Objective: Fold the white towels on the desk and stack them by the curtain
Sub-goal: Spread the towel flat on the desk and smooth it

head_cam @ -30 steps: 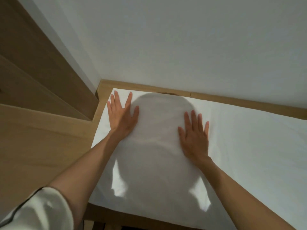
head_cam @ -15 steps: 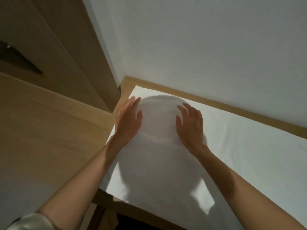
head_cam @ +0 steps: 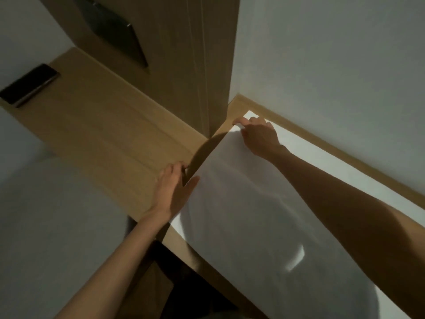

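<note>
A large white towel (head_cam: 253,215) lies spread over the wooden desk (head_cam: 345,158), running from the corner by the wall toward the lower right. My right hand (head_cam: 259,134) grips the towel's far left corner, fingers curled over its edge. My left hand (head_cam: 172,192) holds the left edge nearer to me, thumb on top of the cloth and fingers at the edge. That edge is raised a little, with a dark shadow under it. My shadow falls across the middle of the towel.
A tall wooden panel (head_cam: 207,65) stands at the desk's left end and a white wall (head_cam: 333,65) runs behind it. Left of the panel is a lower wooden ledge (head_cam: 92,125) with a dark flat device (head_cam: 30,86). A dark gap (head_cam: 184,284) shows under the desk front.
Both hands left the middle of the towel, where they lay flat, and moved to its left edge, now gripping it. The view has swung left.
</note>
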Available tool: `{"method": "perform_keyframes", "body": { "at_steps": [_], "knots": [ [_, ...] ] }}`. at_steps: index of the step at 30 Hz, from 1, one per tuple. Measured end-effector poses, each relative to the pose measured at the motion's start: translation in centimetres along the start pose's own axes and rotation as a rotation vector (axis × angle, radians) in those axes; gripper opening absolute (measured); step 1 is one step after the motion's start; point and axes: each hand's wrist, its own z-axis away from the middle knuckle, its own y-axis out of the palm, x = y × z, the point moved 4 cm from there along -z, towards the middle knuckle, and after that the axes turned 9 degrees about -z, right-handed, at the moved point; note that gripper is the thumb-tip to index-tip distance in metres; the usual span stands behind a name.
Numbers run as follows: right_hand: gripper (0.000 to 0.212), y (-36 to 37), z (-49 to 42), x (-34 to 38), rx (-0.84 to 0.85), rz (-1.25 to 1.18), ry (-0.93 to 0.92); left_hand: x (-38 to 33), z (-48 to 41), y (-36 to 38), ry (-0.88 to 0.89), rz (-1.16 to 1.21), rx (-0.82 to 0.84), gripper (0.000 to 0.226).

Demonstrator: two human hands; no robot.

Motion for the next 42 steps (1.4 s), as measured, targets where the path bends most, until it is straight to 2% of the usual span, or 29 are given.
{"method": "perform_keyframes", "body": {
  "at_steps": [5,9,11,14,19,24,28,32,39,42],
  "knots": [
    [0.032,0.5,-1.0,0.4,0.172,-0.041,0.087,1.6,1.6,0.3,-0.036,-0.049,0.091,0.039],
    [0.032,-0.1,-1.3,1.4,0.308,0.115,0.110,1.8,2.7,0.5,-0.027,-0.050,0.100,0.034],
    [0.032,-0.5,-1.0,1.9,0.320,0.183,0.105,1.9,2.9,0.5,-0.044,-0.050,0.107,0.030],
    [0.025,-1.0,0.1,1.7,0.192,0.126,0.084,2.3,3.3,0.4,-0.073,-0.058,0.134,0.018],
    [0.013,-3.2,1.9,1.4,-0.065,-0.191,0.063,3.1,4.6,-0.7,-0.083,-0.041,0.091,0.016],
    [0.021,-5.9,2.2,3.6,-0.163,-0.488,0.082,3.2,5.4,-4.5,-0.112,0.054,-0.120,0.014],
    [0.031,-7.2,3.6,5.3,-0.227,-0.645,0.141,2.1,6.9,-7.8,-0.003,0.140,-0.304,0.010],
    [0.034,-8.5,6.7,5.4,-0.336,-0.766,0.255,0.4,9.6,-9.5,0.107,0.330,-0.390,0.008],
    [0.030,-12.0,14.6,3.2,-0.647,-0.807,0.306,-3.9,15.5,-8.3,0.285,0.520,-0.316,0.004],
    [0.019,-13.0,18.6,1.2,-0.785,-0.855,0.421,-6.3,17.7,-7.1,0.331,0.558,-0.229,0.003]
  ]
}}
